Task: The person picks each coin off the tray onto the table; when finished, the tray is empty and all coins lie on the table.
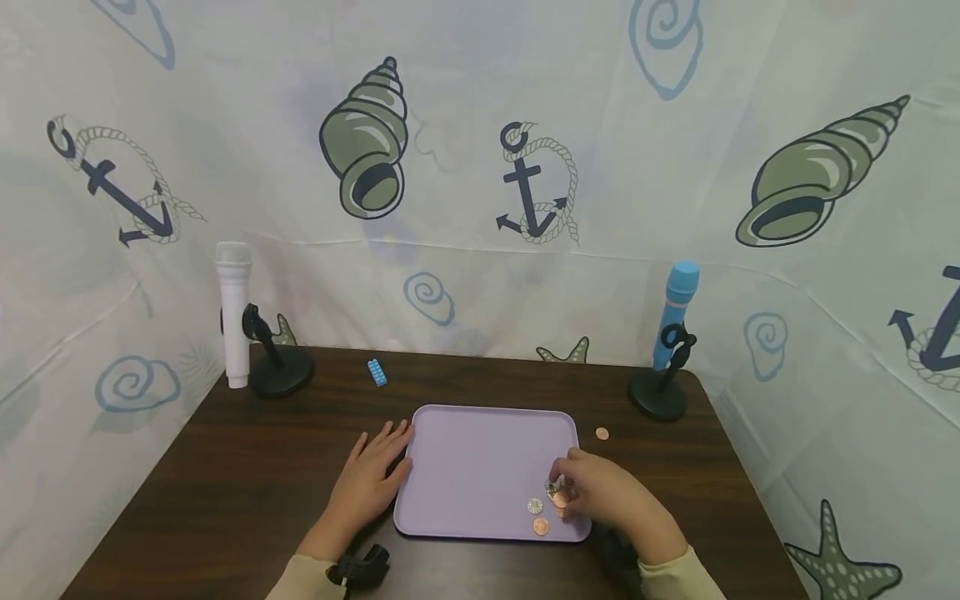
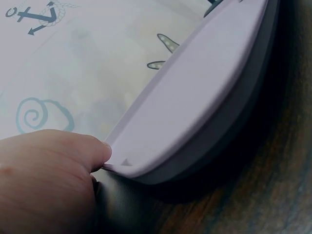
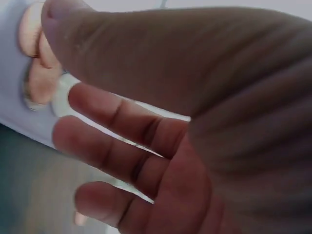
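Observation:
A lilac tray (image 1: pixel 480 467) lies on the dark wooden table. Spread along its left edge is my left hand (image 1: pixel 371 479), fingertips at the rim; in the left wrist view its thumb (image 2: pixel 92 151) touches the tray's rim (image 2: pixel 146 165). Over the tray's right side, my right hand (image 1: pixel 600 492) curls thumb and forefinger about a few overlapping coins (image 1: pixel 560 500), copper and silver. The right wrist view has the thumb against copper coins (image 3: pixel 43 83); the forefinger is hidden there. Nearby on the tray lie a silver coin (image 1: pixel 535 506) and a copper coin (image 1: pixel 541 527).
Another copper coin (image 1: pixel 602 433) sits on the table beyond the tray's right edge. A blue toy brick (image 1: pixel 377 372) lies at the back. A white microphone (image 1: pixel 235 317) stands by a black stand (image 1: pixel 281 371) at left, a blue microphone (image 1: pixel 675 308) by another stand (image 1: pixel 658 394) at right.

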`<state>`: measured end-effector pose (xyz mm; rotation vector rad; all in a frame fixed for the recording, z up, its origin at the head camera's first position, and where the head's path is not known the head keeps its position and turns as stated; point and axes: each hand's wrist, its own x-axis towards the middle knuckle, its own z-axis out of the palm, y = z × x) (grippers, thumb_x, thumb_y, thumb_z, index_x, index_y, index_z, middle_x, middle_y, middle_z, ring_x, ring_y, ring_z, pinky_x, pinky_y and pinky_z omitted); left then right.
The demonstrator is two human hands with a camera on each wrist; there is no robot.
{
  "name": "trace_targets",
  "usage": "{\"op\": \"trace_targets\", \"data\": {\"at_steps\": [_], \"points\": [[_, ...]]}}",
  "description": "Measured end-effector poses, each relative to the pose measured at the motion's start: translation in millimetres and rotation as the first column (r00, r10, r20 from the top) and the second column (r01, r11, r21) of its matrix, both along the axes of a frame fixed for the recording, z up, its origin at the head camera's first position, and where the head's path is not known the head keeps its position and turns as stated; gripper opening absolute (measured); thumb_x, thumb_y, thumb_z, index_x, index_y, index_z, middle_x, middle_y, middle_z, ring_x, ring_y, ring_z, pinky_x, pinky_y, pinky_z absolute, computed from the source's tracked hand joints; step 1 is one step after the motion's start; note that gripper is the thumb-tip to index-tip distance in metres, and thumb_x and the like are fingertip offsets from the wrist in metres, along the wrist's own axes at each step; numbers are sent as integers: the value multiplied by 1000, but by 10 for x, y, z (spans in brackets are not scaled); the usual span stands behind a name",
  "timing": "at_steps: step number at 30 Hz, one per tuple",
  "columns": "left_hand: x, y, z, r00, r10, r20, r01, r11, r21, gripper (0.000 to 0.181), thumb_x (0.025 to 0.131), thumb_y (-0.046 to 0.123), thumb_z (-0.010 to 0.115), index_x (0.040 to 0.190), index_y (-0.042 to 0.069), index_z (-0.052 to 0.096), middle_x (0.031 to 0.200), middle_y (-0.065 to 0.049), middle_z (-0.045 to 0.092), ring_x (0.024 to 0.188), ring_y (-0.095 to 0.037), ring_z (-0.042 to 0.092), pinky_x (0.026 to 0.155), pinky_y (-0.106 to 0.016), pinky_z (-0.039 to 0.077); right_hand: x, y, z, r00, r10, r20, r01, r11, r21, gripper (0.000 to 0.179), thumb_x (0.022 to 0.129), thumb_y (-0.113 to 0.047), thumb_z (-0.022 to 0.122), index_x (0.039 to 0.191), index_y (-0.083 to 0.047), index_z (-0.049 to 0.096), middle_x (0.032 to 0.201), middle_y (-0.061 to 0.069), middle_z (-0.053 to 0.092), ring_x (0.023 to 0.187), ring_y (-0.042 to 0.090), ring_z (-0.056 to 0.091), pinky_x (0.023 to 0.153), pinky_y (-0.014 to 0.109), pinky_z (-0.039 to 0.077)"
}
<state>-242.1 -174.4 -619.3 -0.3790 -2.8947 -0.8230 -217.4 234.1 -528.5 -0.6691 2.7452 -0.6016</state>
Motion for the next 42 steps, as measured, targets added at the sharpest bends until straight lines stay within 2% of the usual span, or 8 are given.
{"op": "trace_targets", "data": {"at_steps": [5, 11, 18, 23, 27, 34, 38, 42], "points": [[-11, 23, 21, 1000, -6, 6, 6, 1000, 6, 62, 109, 36, 65, 167, 23, 46, 174, -2, 42, 166, -35, 33, 136, -69, 10, 3, 12, -145, 1000, -4, -24, 4, 1000, -23, 27, 85, -13, 93, 100, -18, 72, 87, -8, 59, 75, 3, 54, 67, 25, 51], [-2, 17, 18, 1000, 0, 9, 0, 1000, 4, 62, 109, 34, 66, 167, 23, 47, 174, -3, 43, 166, -36, 33, 135, -70, 10, -8, 4, -183, 995, 41, -87, -43, 999, -20, 23, 89, -14, 89, 86, -20, 68, 81, -12, 53, 70, 1, 48, 62, 22, 46], [6, 9, 18, 1000, -3, 11, 3, 1000, 11, 62, 109, 35, 65, 167, 24, 47, 174, -2, 43, 166, -36, 33, 135, -70, 10, -7, -36, -217, 995, 4, -104, -4, 1000, -4, 19, 94, -17, 85, 92, -18, 66, 78, -12, 55, 69, 2, 49, 61, 23, 45], [13, 4, 22, 1000, -7, 9, 7, 1000, 21, 61, 109, 34, 65, 167, 23, 47, 174, -3, 43, 166, -36, 33, 135, -70, 10, 14, -72, -208, 989, -45, -140, 45, 999, -3, 21, 91, -22, 89, 92, -16, 69, 77, -9, 57, 67, 3, 48, 58, 25, 42], [16, 3, 21, 1000, -4, 13, 4, 1000, 28, 61, 109, 33, 65, 167, 23, 47, 174, -3, 43, 166, -36, 33, 135, -70, 9, 12, -91, -177, 984, -14, -177, 13, 1000, -8, 25, 87, -16, 91, 88, -16, 67, 78, -6, 57, 68, 2, 46, 58, 24, 41], [25, 2, 26, 1000, -6, 6, 5, 1000, 26, 61, 109, 33, 66, 166, 22, 48, 174, -4, 44, 166, -37, 34, 135, -70, 10, -29, -71, -223, 989, 34, -147, -50, 993, -103, 26, 91, -5, 83, 87, -17, 60, 77, -11, 55, 69, 0, 48, 60, 21, 43], [23, 2, 28, 1000, -8, 2, 8, 999, 31, 61, 109, 33, 66, 166, 22, 48, 174, -4, 44, 166, -37, 34, 135, -70, 10, -70, -7, -257, 992, -14, -128, -9, 985, -175, 19, 98, -11, 80, 93, -21, 64, 82, -13, 60, 71, 0, 55, 60, 21, 50], [19, 1, 23, 1000, -4, 5, 4, 1000, 24, 61, 109, 34, 65, 166, 22, 48, 174, -4, 44, 166, -36, 34, 135, -70, 10, -172, 157, -272, 977, -159, -138, 115, 951, -286, 12, 101, -15, 79, 100, -24, 71, 90, -12, 67, 77, 6, 60, 66, 23, 55]]}}
